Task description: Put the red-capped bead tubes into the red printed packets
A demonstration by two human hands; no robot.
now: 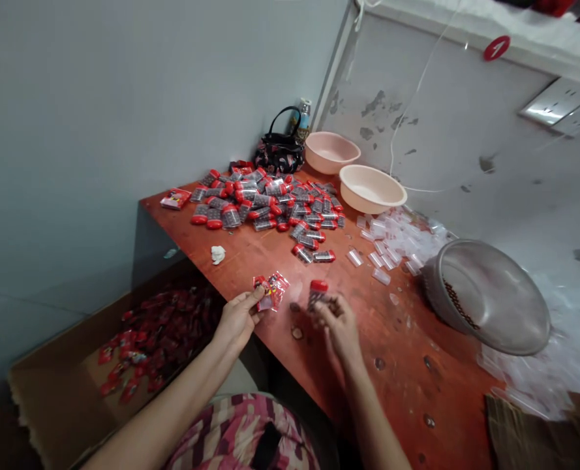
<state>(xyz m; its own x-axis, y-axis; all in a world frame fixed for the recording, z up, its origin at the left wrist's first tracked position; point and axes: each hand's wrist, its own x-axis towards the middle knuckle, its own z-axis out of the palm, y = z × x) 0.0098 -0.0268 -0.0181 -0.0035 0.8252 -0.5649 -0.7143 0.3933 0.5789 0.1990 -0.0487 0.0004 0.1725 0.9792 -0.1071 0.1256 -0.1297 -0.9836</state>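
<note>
Over the front edge of the red table (368, 313), my left hand (241, 313) pinches small red printed plastic bags (277, 290); how many I cannot tell. To its right, my right hand (337, 323) is closed on a small clear container (318, 290) with a red cap and dark contents. That hand is slightly blurred and apart from the bags. Beyond both hands lies a large heap of similar red-capped containers (270, 202). A crumpled white tissue (218, 254) rests left of the heap.
Two pale basins (372, 189) stand at the back beside a black handbag (278, 156) and a flask (304, 114). Clear empty containers (392, 241) are piled at right, near a tilted grey bowl (505, 294) with brown beads. A cardboard box (55, 405) of red packets sits below left.
</note>
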